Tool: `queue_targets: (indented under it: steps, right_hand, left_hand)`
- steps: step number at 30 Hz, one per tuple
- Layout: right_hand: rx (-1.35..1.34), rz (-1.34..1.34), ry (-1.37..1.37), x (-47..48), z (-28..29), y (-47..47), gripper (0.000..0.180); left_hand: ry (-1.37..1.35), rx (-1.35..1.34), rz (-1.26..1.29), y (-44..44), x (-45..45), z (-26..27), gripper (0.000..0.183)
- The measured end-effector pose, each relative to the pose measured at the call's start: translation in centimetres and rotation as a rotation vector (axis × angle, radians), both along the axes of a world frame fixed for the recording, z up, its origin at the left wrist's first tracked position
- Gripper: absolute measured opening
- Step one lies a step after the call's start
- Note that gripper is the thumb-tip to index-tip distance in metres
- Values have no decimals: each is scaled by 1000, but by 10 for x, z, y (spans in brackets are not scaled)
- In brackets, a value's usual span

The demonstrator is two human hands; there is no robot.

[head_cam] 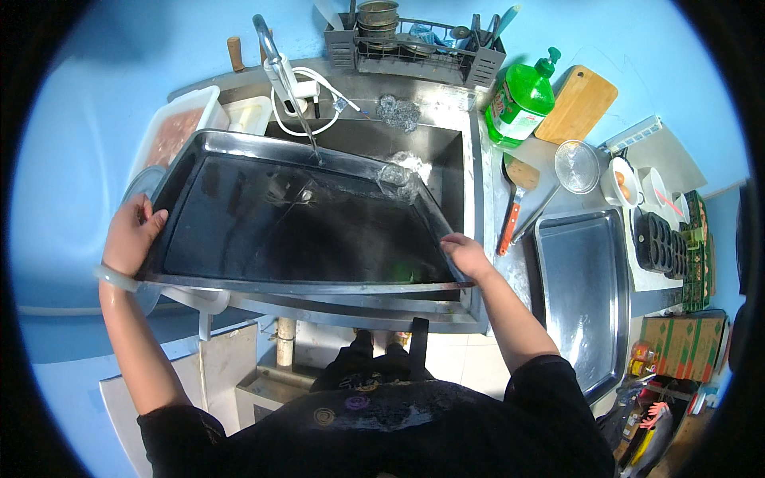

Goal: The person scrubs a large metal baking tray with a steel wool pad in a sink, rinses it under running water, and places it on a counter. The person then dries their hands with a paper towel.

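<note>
A large dark metal baking tray [311,230] is held tilted over the steel sink [448,143]. My left hand [131,230] grips its left rim, with a pale bangle at the wrist. On the right side, my right hand [466,254] is closed around the tray's edge, thumb on top. Water runs from the faucet [272,45] onto the tray's far side. It pools and spills at the far right corner, down into the sink. Parts of the fingers of both hands are hidden by the rim.
A steel wool scourer [398,112] lies behind the basin. To the right are a green soap bottle [520,101], a wooden cutting board [577,104], a spatula [511,215], a strainer [575,167] and a second baking tray [583,293]. A utensil rack [412,66] stands at the back.
</note>
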State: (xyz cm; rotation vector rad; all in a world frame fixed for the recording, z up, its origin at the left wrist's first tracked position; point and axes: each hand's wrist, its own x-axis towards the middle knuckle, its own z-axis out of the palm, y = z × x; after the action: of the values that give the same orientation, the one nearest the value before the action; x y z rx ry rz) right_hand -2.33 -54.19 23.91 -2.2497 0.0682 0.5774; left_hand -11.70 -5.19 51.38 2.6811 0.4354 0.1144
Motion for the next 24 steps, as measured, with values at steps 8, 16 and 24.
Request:
queue_targets:
  steps: [8, 16, 24]
  right_hand:
    - [222, -259, 194, 6, -102, 33, 30]
    - [56, -334, 310, 14, -141, 42, 36]
    - [760, -40, -74, 163, -13, 193, 28]
  left_hand:
    - [-144, 233, -73, 16, 40, -47, 14]
    - [-189, 97, 8, 1, 38, -120, 21]
    - [-110, -16, 21, -10, 5, -178, 21]
